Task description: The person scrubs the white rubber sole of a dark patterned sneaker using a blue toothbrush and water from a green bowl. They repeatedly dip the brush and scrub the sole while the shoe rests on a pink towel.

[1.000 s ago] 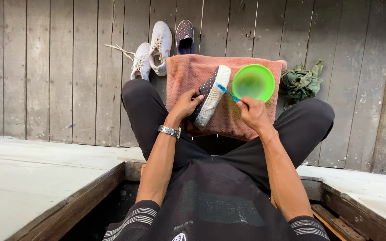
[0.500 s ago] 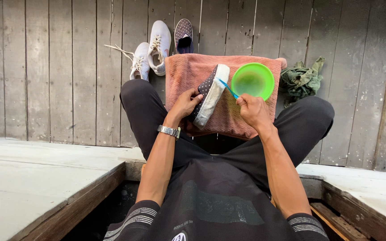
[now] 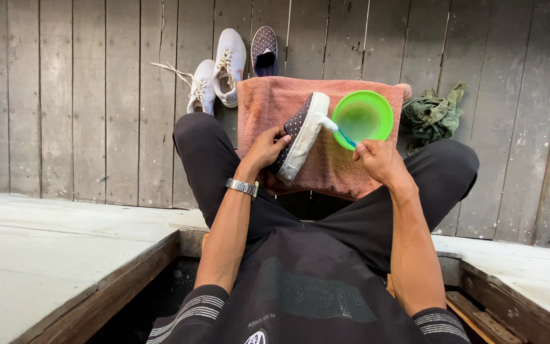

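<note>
I sat with one pink towel (image 3: 268, 105) spread over my knees. My left hand (image 3: 267, 148) was wrapped tight around one dark dotted shoe (image 3: 300, 137), holding it tipped on its side above the towel, with its white sole facing my other hand. My right hand (image 3: 380, 162) was pinched shut on one small brush (image 3: 338, 130) with a blue handle. The white tip of the brush touched the edge of the sole. One green bowl (image 3: 363, 118) sat on the towel just beside the shoe. On the wooden floor past my knees I counted two white shoes (image 3: 221, 70) with laces and one more dotted shoe (image 3: 264, 48) next to them. One green rag (image 3: 433, 114) lay crumpled near my right knee. I wore one silver watch (image 3: 242, 186) on my left wrist.
</note>
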